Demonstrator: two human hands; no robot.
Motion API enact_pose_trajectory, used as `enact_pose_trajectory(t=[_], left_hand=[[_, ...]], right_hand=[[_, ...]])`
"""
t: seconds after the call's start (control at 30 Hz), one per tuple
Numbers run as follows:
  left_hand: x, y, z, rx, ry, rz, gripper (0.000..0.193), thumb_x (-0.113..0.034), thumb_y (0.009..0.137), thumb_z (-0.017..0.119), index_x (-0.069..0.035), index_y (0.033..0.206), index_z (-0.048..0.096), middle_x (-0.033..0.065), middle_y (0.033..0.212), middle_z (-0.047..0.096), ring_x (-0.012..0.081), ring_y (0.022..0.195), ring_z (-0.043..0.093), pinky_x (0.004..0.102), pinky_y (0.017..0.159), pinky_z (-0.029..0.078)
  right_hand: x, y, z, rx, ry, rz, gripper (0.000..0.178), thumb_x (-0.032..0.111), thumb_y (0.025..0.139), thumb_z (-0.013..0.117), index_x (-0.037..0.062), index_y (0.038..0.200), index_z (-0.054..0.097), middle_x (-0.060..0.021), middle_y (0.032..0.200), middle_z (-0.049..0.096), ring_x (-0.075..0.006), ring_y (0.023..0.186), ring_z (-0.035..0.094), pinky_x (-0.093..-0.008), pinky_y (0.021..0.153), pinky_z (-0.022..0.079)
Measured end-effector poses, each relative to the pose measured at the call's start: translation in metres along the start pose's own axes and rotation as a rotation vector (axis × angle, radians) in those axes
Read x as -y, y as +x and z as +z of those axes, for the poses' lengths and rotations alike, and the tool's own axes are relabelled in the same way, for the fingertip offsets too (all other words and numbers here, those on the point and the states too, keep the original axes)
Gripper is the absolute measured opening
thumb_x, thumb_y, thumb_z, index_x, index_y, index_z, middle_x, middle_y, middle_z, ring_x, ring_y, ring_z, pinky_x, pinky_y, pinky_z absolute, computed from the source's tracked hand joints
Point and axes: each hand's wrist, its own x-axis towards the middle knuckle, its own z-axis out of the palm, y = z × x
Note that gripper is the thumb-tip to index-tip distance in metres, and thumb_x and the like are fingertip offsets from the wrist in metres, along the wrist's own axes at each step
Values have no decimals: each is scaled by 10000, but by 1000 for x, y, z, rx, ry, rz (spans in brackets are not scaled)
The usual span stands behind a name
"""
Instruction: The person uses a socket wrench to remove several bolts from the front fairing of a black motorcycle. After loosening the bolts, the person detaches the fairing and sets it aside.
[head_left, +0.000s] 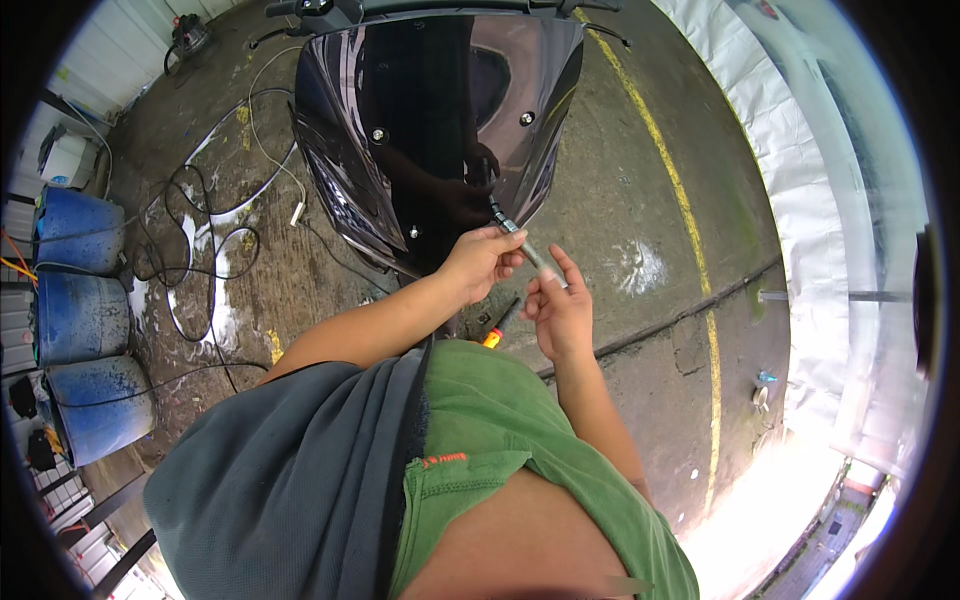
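Note:
My left hand [480,262] grips a slim grey and black rod-like tool [520,243] near its upper part. My right hand [558,310] pinches the lower end of the same tool between thumb and fingers. Both hands hover just below the glossy dark front panel of a scooter [430,120], which shows several small screws. A screwdriver with an orange and black handle [500,325] sits just under my hands, above my green shorts; what it rests on is hidden.
Three blue barrels [80,310] stand at the left. Black and white cables [215,230] snake over the wet concrete floor. A yellow painted line [690,240] runs along the right, beside a white tarpaulin wall [800,180].

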Motion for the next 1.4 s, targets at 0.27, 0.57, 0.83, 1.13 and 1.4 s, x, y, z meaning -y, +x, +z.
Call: enact_pose_trajectory(t=[0.27, 0.57, 0.83, 1.13, 1.4], left_hand=[[2, 0, 8, 37, -85, 9, 185, -186, 961, 642, -78, 1104, 598, 31, 944, 667, 53, 709, 590, 212, 608, 485], [2, -3, 4, 93, -224, 4, 200, -233, 954, 659, -84, 1078, 611, 46, 953, 685, 57, 716, 584, 211, 606, 479], [-1, 6, 1, 48, -94, -14, 291, -188, 1000, 559, -58, 1259, 526, 104, 1104, 688, 68, 762, 612, 227, 677, 520], [2, 1, 0, 136, -233, -31, 317, -212, 1001, 559, -80, 1286, 516, 83, 1064, 689, 82, 727, 593, 242, 659, 505], [-1, 0, 3, 104, -192, -15, 239, -287, 996, 584, -131, 1177, 575, 53, 998, 685, 74, 740, 565, 247, 649, 487]], right_hand=[[-5, 14, -8, 55, -719, -601, 363, 174, 972, 578, -10, 1284, 545, -72, 711, 601, -140, 503, 555, -289, 471, 504], [0, 3, -13, 111, 55, 276, 397, 70, 917, 647, -46, 1287, 562, -78, 823, 625, -115, 638, 583, -272, 525, 506], [-6, 2, -3, 89, 14, 103, 508, 419, 1015, 481, -24, 1252, 558, -106, 742, 620, -155, 491, 546, -317, 491, 491], [-6, 3, -4, 87, -186, 29, 492, 350, 1017, 493, -40, 1317, 519, -87, 730, 610, -142, 512, 556, -288, 494, 483], [2, -6, 0, 5, 136, 174, 393, 39, 913, 593, -18, 1301, 566, -58, 796, 599, -99, 559, 552, -248, 501, 465]])
